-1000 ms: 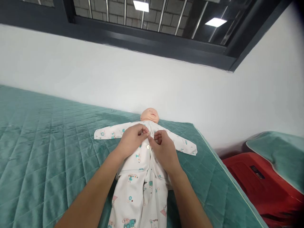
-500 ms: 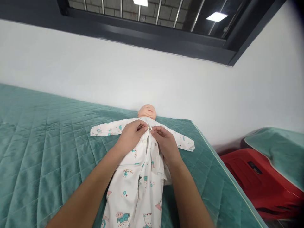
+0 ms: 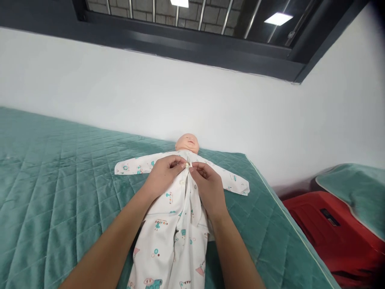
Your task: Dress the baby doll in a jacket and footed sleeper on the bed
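A baby doll lies on its back, dressed in a white baby shirt with small printed figures and white printed trousers. The sleeves stretch out to both sides. At the chest, my left hand pinches one front edge of the shirt, close to a small pale button. My right hand pinches the other front edge just beside it. The fingertips nearly meet. Below them the shirt front hangs apart, with another pale button on the left edge.
A green quilted cover lies under the doll, its edge running down the right side. Beyond that edge are a red plastic chair and a green cloth. A white wall and a dark window frame stand behind.
Both hands stay at the shirt's chest, with fingers slightly shifted. The small button between the fingertips shows more plainly now. The view has moved slightly.
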`<state>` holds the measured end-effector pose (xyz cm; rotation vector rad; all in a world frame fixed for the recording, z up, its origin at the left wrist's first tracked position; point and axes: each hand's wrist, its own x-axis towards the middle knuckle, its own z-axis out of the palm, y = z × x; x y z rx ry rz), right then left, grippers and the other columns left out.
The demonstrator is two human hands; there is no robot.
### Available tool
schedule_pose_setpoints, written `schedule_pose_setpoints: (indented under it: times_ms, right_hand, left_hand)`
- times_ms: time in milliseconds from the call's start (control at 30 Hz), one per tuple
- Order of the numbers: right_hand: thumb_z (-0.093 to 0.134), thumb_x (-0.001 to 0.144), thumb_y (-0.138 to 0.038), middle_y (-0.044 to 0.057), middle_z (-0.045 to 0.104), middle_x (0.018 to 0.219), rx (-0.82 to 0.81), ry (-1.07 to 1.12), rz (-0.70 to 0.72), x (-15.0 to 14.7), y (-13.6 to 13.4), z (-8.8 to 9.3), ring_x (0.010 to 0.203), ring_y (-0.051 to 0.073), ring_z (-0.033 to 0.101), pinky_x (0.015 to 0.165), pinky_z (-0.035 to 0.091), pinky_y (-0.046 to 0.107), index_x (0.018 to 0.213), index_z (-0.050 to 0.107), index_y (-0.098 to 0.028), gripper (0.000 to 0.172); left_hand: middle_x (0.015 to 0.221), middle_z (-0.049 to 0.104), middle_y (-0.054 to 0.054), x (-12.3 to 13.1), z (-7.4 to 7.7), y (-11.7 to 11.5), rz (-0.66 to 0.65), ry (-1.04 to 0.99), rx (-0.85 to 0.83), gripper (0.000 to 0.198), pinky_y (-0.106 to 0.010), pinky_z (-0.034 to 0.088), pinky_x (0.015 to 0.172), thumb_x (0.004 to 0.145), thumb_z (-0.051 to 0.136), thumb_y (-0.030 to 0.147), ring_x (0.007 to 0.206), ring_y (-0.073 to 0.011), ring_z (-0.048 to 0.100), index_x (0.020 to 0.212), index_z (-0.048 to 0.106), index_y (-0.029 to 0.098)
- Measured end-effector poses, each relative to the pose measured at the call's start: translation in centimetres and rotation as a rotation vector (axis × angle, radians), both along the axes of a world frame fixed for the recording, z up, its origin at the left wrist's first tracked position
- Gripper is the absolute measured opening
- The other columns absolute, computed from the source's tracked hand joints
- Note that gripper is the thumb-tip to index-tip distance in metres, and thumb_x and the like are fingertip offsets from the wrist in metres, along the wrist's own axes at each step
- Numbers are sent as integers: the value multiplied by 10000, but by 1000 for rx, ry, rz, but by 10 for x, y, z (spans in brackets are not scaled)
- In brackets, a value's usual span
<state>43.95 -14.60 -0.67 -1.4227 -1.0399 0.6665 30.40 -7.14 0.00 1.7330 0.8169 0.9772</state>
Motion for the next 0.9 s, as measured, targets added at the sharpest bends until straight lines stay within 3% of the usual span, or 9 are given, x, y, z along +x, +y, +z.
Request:
schedule_pose_setpoints:
  times_ms: [167, 533, 900]
  right_hand:
    - [660, 828, -356, 19, 716, 887, 5, -38, -45, -1, 0, -2, 825, 191, 627, 792, 468, 323, 946, 706, -220, 186]
    - [678, 800, -325, 7, 675, 875, -39, -176, 31, -2, 1, 0, 742, 146, 579, 726, 467, 287, 991, 647, -207, 227]
    - [672, 788, -292, -14, 664, 792, -75, -229, 11, -5, 2, 6, 708, 156, 583, 688, 444, 293, 958, 616, -227, 190]
  left_hand:
    - [896, 728, 4, 0, -2, 1, -12, -6, 5, 153, -264, 438, 741, 855, 597, 274, 829, -165, 628, 899, 727, 206]
    - [835, 709, -9, -4, -5, 3, 5, -16, -24, 133, -272, 418, 698, 806, 648, 309, 759, -160, 602, 765, 683, 187]
    - [879, 716, -19, -8, -4, 2, -46, 10, -22, 147, -268, 429, 681, 812, 630, 327, 795, -170, 615, 823, 700, 198]
